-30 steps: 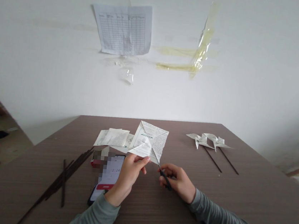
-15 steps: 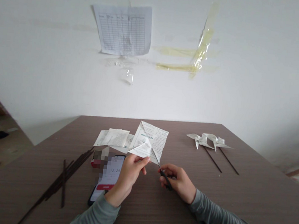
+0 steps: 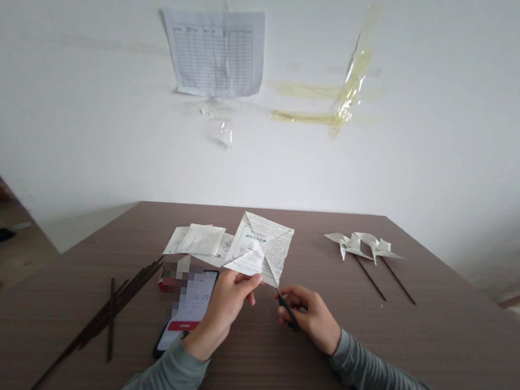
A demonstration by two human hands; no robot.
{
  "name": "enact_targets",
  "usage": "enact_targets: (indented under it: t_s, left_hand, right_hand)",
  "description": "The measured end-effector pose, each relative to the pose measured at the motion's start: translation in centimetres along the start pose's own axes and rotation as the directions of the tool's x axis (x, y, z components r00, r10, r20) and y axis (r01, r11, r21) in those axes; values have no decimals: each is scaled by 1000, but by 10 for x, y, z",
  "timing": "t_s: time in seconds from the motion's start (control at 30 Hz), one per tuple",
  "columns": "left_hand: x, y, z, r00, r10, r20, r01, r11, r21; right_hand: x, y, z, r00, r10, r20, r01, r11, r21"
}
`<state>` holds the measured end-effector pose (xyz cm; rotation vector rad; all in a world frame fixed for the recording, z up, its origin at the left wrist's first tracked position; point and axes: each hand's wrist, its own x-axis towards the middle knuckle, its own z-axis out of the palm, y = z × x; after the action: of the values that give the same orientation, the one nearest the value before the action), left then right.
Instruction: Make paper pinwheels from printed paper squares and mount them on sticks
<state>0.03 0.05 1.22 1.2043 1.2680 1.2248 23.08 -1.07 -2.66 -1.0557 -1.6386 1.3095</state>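
Note:
Between the thumb and fingers of my left hand [image 3: 226,301] is the lower edge of a square printed paper sheet [image 3: 276,237], raised above the table. Diagonal creases or slits run from its corners toward the middle. My right hand [image 3: 310,313] is closed around the black handles of a pair of scissors [image 3: 288,311]. The scissors' tip meets the sheet's lower right corner; how far the blades are apart is too small to tell. Behind my left wrist lies a phone [image 3: 196,297] with a lit screen.
Several paper squares [image 3: 201,238] lie behind my left hand, near a small red-and-white box [image 3: 168,283]. Dark thin sticks [image 3: 119,301] are bunched at the left. Two paper pinwheels [image 3: 348,246] on sticks rest at the right. The brown table [image 3: 411,350] meets a white wall.
Both hands keep nearly the same place. The paper sheet has shifted very slightly to the right. The phone's displayed digits have changed.

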Motion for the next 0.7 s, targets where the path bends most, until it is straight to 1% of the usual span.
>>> enact_targets:
  t_s: [0.27,0.47,0.7]
  left_hand:
    - [0,-1,0,1000,21,6,-21,1000,-14]
    - [1,-3,-1,1000,21,12,-21,1000,-20]
    - [1,-3,-1,999,32,7,-32,999,-9]
  right_hand:
    - [-2,-7,0,1000,24,-8,-24,1000,18]
    - [0,-3,0,1000,26,5,-27,999,21]
    - [-1,-3,1,999,34,-11,-34,998,51]
